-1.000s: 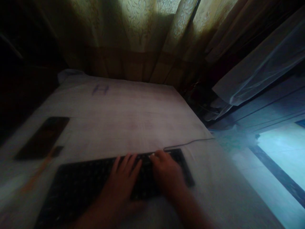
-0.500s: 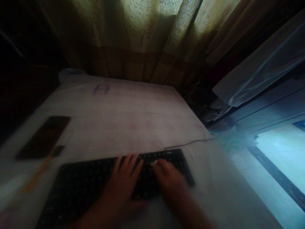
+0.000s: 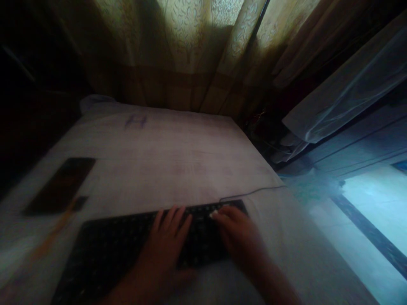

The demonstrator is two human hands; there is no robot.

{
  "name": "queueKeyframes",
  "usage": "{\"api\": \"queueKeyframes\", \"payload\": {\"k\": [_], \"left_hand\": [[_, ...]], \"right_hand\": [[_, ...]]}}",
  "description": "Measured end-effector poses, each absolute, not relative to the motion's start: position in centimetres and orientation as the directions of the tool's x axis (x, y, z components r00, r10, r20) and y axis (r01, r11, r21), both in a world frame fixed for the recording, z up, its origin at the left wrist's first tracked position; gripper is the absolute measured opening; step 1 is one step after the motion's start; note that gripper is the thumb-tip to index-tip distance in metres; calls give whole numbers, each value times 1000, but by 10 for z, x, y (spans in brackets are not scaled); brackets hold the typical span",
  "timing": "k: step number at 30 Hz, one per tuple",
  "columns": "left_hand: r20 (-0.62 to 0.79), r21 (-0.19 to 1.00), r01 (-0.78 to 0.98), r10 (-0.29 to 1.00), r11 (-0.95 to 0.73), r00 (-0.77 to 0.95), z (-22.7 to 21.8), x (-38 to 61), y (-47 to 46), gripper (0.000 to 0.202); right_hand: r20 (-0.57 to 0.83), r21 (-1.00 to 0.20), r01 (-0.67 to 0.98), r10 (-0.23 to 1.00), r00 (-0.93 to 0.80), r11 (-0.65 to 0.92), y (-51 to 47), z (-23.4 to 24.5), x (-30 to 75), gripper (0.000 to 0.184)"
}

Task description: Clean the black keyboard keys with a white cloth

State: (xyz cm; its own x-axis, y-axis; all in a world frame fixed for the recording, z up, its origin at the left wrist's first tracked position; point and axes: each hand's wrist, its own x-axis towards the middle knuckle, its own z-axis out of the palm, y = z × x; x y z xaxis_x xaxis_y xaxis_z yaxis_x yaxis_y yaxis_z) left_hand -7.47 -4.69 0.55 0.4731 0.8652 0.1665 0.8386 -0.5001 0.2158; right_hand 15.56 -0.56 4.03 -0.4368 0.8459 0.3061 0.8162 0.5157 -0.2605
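A black keyboard (image 3: pixel 111 237) lies at a slant on a white cloth-covered surface. My left hand (image 3: pixel 165 241) rests across its middle, fingers stretched out and spread over the keys. Over the keyboard's right part is my right hand (image 3: pixel 238 228), its fingers pinched together. A small white bit (image 3: pixel 213 214) shows at those fingertips, perhaps a piece of tissue or cotton; it is too small and blurred to name. The keyboard's thin cable (image 3: pixel 251 192) leaves its far edge and runs right.
On the left lie a flat dark slab like a phone or tablet (image 3: pixel 60 186) and a brush-like tool with an orange handle (image 3: pixel 57 231). The white cloth (image 3: pixel 178 148) bears a purple mark (image 3: pixel 136 122). Curtains (image 3: pixel 187 55) hang behind; tiled floor (image 3: pixel 375 199) shows right.
My right hand has moved right along the keyboard with the small white bit at its fingertips. My left hand stays in place on the keys.
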Motion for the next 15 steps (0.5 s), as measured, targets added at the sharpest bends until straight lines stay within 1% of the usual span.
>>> {"api": "queueKeyframes", "payload": {"k": [2, 3, 7, 10, 15], "left_hand": [[172, 213, 836, 861, -506, 478, 4, -75, -47, 100], [182, 207, 836, 859, -509, 478, 3, -75, -47, 100], [214, 162, 839, 849, -519, 484, 1, -76, -47, 100], [218, 156, 835, 843, -527, 491, 0, -77, -47, 103], [215, 151, 836, 843, -528, 493, 0, -79, -46, 103]], "right_hand": [[360, -262, 791, 817, -451, 552, 11, 43, 153, 35], [364, -250, 781, 803, -471, 572, 18, 44, 150, 35], [250, -181, 798, 812, -528, 575, 34, 43, 141, 36], [203, -181, 822, 838, -506, 540, 36, 39, 146, 37], [270, -177, 862, 866, -421, 475, 36, 30, 170, 36]]}}
